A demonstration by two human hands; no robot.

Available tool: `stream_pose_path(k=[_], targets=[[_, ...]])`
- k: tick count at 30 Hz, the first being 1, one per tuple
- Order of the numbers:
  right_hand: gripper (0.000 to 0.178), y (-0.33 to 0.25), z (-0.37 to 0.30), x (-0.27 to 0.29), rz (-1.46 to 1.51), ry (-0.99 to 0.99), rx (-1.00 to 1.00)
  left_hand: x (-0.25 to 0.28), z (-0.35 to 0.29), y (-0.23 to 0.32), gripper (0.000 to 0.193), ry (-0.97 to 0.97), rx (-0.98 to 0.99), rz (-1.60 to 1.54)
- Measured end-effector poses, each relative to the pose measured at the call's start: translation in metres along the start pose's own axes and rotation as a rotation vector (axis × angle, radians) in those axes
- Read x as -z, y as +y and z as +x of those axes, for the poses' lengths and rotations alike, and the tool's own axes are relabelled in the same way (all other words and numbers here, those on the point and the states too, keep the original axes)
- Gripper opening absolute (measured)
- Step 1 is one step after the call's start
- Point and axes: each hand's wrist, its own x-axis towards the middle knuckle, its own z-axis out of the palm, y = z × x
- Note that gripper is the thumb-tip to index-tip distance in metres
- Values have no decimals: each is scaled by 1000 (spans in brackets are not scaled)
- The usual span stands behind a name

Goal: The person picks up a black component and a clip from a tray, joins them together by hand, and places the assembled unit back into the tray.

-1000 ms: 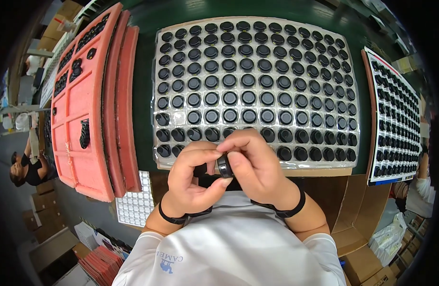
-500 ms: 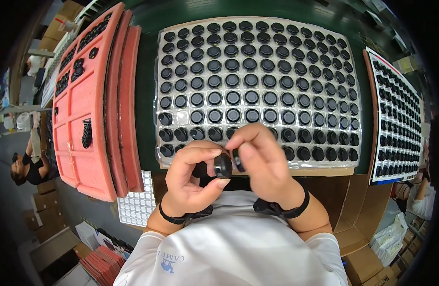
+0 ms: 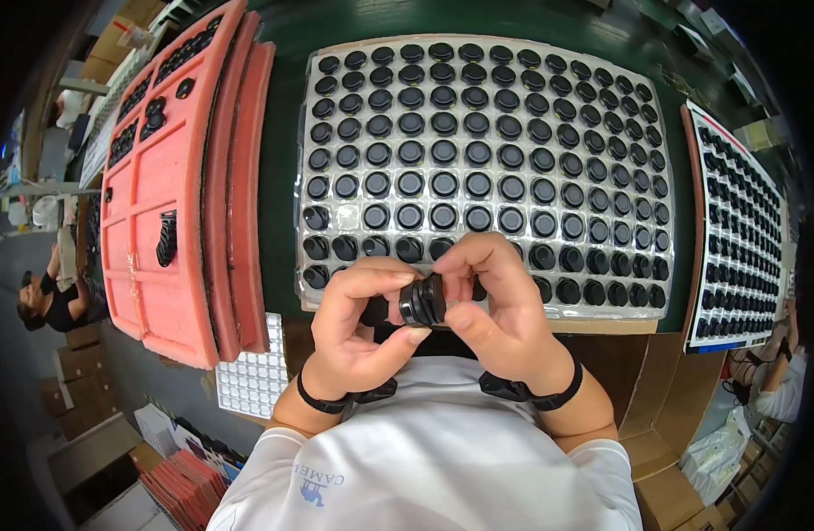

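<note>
In front of my chest, my left hand [image 3: 354,323] pinches a short black cylinder [image 3: 412,306], which looks like a small lens, between thumb and fingers. Against its right-hand end sits a black round cap [image 3: 437,297]. My right hand [image 3: 506,323] has its fingers and thumb closed around that cap. The two parts touch; whether they are joined I cannot tell. Just beyond my hands lies a clear plastic tray [image 3: 346,217] with rows of black capped pieces. One pocket near its left side holds no piece. My hands hide part of the nearest rows.
Stacked pink foam trays [image 3: 150,292] stand at the left, the top one holding some black parts. A second filled tray [image 3: 693,265] lies at the right. Below the foam is a white pocketed sheet [image 3: 248,380]. Cardboard boxes [image 3: 668,389] stand at lower right. Another person [image 3: 66,301] is at far left.
My right hand has brought the cap leftward against the cylinder; before, a gap lay between them. My left hand keeps its hold. The whole view has shifted slightly.
</note>
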Motion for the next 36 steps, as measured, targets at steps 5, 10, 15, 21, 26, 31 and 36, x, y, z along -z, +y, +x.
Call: stream_pose_path(k=[5, 10, 15, 21, 26, 31, 36], targets=[[32, -3, 9, 5, -205, -57, 161, 7, -1, -1, 41, -38, 68, -20], [27, -14, 14, 3, -302, -102, 142, 13, -4, -5, 37, -72, 71, 20], [26, -25, 32, -3, -503, -204, 56, 27, -8, -4, 36, -50, 79, 122], [25, -21, 69, -16, -796, -311, 20, 62, -28, -5, 28, 278, 290, 103], [21, 5, 101, -34, -952, -341, 107, 100, -24, -16, 23, 426, 308, 430], [19, 25, 126, -47, -1116, -435, 58, 111, -15, -24, 19, 380, 333, 793], [22, 37, 133, -54, -1241, -488, 45, 113, -6, -38, 20, 321, 419, 892]])
